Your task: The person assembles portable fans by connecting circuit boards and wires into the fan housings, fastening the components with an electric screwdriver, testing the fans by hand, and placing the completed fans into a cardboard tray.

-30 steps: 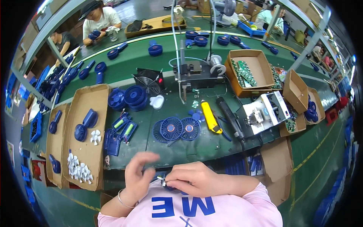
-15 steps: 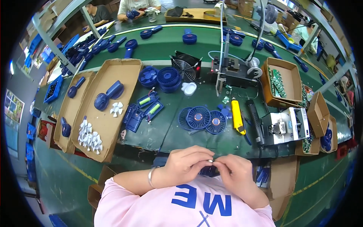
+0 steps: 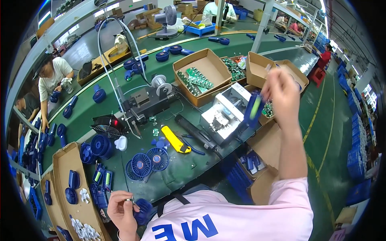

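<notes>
You are looking down through a single wide fisheye camera on your head, facing forward and rightward over the long green workbench, which is bending toward the rim. Your pink shirt is filling the lower edge, very near; distant workers are appearing along the top.

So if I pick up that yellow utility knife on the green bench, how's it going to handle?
The yellow knife looks stiff and probably light: a slim plastic-looking body. It lies flat on the bench, so it should slide rather than roll when pushed. Whether the blade is out cannot be told, so grip it mid-body. The black tool lies close beside it and may get nudged.
</notes>
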A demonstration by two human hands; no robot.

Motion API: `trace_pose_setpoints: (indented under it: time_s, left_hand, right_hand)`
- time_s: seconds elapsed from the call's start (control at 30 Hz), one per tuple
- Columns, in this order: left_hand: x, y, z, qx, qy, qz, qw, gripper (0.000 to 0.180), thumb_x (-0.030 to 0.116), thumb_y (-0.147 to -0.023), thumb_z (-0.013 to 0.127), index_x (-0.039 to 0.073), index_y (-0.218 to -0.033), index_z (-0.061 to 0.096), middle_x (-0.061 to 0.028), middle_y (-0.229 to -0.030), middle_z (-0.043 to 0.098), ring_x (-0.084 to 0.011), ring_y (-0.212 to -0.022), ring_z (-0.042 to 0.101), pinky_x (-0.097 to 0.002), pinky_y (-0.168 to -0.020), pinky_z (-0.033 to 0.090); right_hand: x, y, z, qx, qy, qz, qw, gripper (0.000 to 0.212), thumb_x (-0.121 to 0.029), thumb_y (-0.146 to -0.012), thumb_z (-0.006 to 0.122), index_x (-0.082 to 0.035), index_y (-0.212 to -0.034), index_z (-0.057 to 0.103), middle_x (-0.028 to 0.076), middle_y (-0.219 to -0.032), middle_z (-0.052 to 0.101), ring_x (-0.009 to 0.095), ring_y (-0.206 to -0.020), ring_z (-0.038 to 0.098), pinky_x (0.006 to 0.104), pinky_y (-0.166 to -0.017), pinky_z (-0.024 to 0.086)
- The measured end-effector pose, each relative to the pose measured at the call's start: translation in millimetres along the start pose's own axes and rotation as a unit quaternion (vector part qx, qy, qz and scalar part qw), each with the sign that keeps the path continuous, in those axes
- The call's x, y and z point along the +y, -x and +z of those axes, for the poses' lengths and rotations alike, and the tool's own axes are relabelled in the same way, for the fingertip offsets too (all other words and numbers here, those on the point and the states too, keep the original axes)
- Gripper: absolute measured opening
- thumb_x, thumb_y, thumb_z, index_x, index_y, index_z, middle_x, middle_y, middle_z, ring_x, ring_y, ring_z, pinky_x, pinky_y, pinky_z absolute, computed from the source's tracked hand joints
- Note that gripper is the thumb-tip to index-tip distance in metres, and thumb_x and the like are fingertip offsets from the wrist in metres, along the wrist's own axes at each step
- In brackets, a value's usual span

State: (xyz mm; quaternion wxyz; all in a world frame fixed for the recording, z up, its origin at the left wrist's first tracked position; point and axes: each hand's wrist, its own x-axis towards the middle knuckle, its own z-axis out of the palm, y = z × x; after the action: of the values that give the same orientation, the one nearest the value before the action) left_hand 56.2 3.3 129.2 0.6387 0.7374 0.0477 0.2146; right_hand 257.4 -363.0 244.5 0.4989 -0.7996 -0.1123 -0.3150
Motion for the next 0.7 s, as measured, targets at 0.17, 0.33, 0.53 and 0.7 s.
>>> trace_pose_setpoints:
  time_s: [0.17,0.33,0.53,0.7]
  left_hand:
    - [-5,4,0,-0.03,0.099,-0.104,0.989,0.006,0.001,-0.088,0.056,-0.005,-0.089,0.055,-0.0138,-0.096,0.055,-0.0091,-0.057,0.051,-0.0189,-0.047,0.043]
    - [-15,14,-13,-0.026,0.105,-0.136,0.985,0.004,-0.006,-0.086,0.053,-0.006,-0.088,0.056,-0.0156,-0.097,0.057,-0.0117,-0.06,0.054,-0.022,-0.052,0.046]
    - [-32,25,-46,0.066,0.105,-0.278,0.952,0.009,0.007,-0.089,0.059,-0.001,-0.092,0.063,-0.0042,-0.079,0.058,-0.0076,-0.055,0.052,-0.0203,-0.05,0.041]
    - [-48,40,-69,0.106,0.245,-0.298,0.917,0.015,0.014,-0.09,0.062,0.0,-0.095,0.064,-0.0014,-0.074,0.058,-0.0066,-0.056,0.053,-0.0193,-0.051,0.041]
  right_hand:
    - [96,-106,-37,0.136,0.246,-0.082,0.956,0.021,-0.02,-0.093,0.052,0.0,-0.088,0.057,0.016,-0.071,0.064,0.029,-0.066,0.064,0.0377,-0.061,0.05]
    - [149,-84,-1,0.045,0.426,-0.07,0.901,0.025,-0.019,-0.089,0.055,-0.002,-0.107,0.057,0.022,-0.093,0.064,0.041,-0.088,0.061,0.0476,-0.075,0.047]
    - [-13,101,149,-0.211,0.025,-0.204,0.956,0.012,0.006,-0.077,0.061,0.0,-0.087,0.064,0.013,-0.077,0.064,0.024,-0.071,0.063,0.0325,-0.066,0.049]
    - [-61,198,274,-0.48,-0.161,-0.218,0.834,0.016,0.002,-0.077,0.061,-0.001,-0.092,0.064,0.013,-0.085,0.063,0.03,-0.079,0.062,0.0373,-0.069,0.05]
